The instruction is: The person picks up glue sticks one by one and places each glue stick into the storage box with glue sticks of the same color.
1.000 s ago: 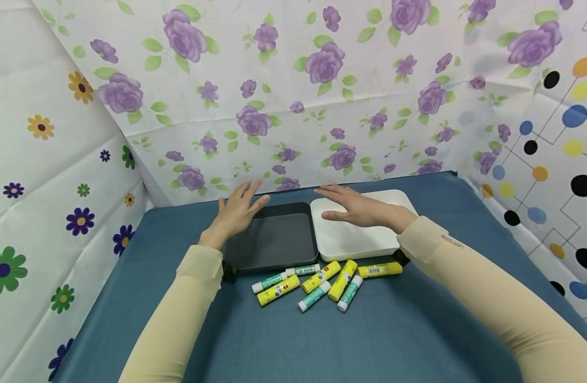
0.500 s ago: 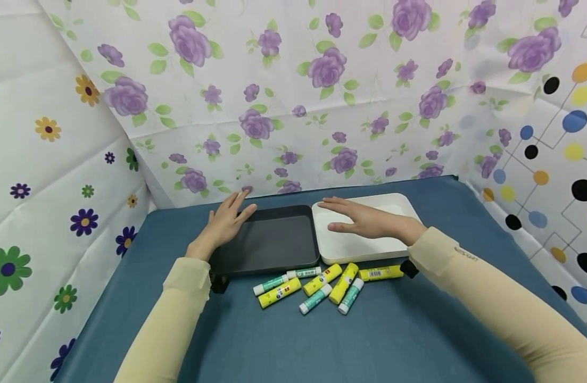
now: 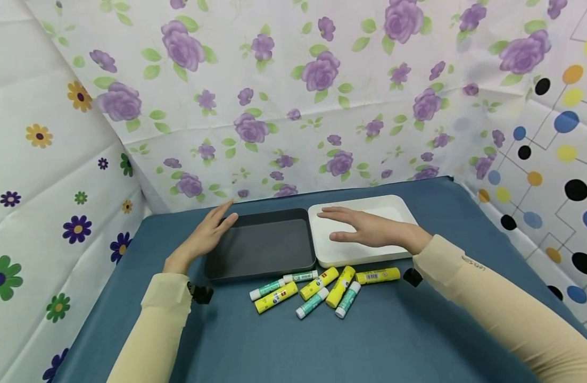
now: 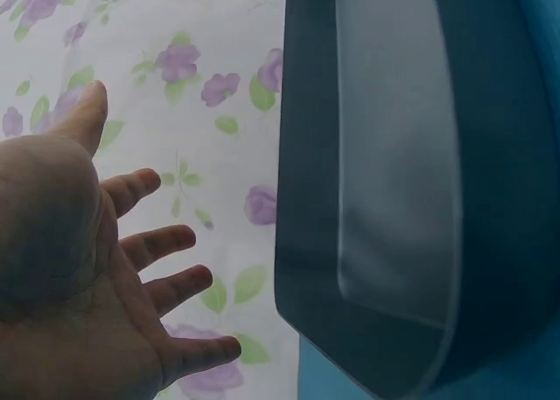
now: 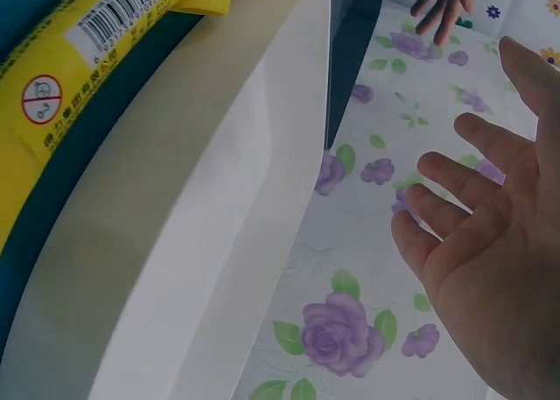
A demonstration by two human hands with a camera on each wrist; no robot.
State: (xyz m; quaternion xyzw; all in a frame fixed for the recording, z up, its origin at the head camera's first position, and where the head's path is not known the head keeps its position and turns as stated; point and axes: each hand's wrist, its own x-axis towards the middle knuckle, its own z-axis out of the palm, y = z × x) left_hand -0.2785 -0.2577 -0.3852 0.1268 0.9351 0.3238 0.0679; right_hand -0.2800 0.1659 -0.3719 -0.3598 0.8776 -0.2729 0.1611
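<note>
My left hand (image 3: 202, 236), fingers spread and holding nothing, hovers over the left end of a dark grey tray (image 3: 266, 244). In the left wrist view its palm (image 4: 79, 269) faces the camera beside the tray wall (image 4: 311, 155). Over the white tray (image 3: 389, 210) my right hand (image 3: 365, 227) hangs with straight fingers, also holding nothing. In front of both trays lie several glue sticks, some yellow, such as this yellow glue stick (image 3: 378, 276), others green and white, like this green glue stick (image 3: 348, 299). The right wrist view has a yellow glue stick (image 5: 79, 67) close up.
The two trays stand side by side on a blue cloth-covered table (image 3: 293, 351). Behind it rises a sheet with purple flowers (image 3: 250, 127). Patterned sheets also hang at the left and right sides.
My left hand has moved left and a little lower, from the dark tray's back part to its left end. My right hand has shifted slightly right and down. The glue sticks and trays stay put.
</note>
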